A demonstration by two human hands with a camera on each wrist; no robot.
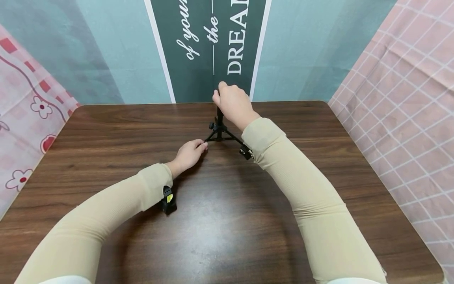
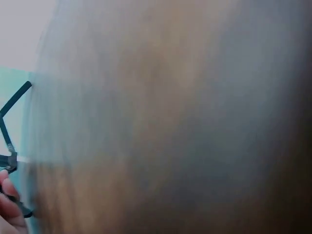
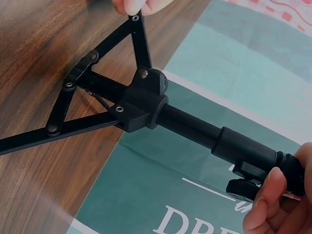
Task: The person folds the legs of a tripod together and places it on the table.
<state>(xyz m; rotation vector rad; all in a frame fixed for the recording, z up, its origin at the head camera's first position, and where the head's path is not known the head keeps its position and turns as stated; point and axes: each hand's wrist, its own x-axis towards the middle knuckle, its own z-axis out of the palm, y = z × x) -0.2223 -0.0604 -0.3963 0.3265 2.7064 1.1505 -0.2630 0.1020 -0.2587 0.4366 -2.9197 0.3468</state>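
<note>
A small black tripod (image 1: 219,128) stands towards the far side of the wooden table with its legs spread. My right hand (image 1: 234,103) grips the top of its column, seen closer in the right wrist view, where the thumb lies beside a round knob (image 3: 242,190). Low down, my left hand (image 1: 190,154) pinches one leg between thumb and fingers. The leg braces and central collar (image 3: 141,105) show clearly from the right wrist. In the left wrist view, blur hides most of the scene; only fingertips (image 2: 9,200) and part of a black leg (image 2: 14,100) appear at the left edge.
The brown wooden table (image 1: 220,232) reaches back to a teal cloth (image 1: 298,51) printed with white lettering. Pink patterned cloths hang on both sides, a checked one (image 1: 408,98) at right and a flowered one (image 1: 25,118) at left. Each wrist carries a small black camera (image 1: 169,201).
</note>
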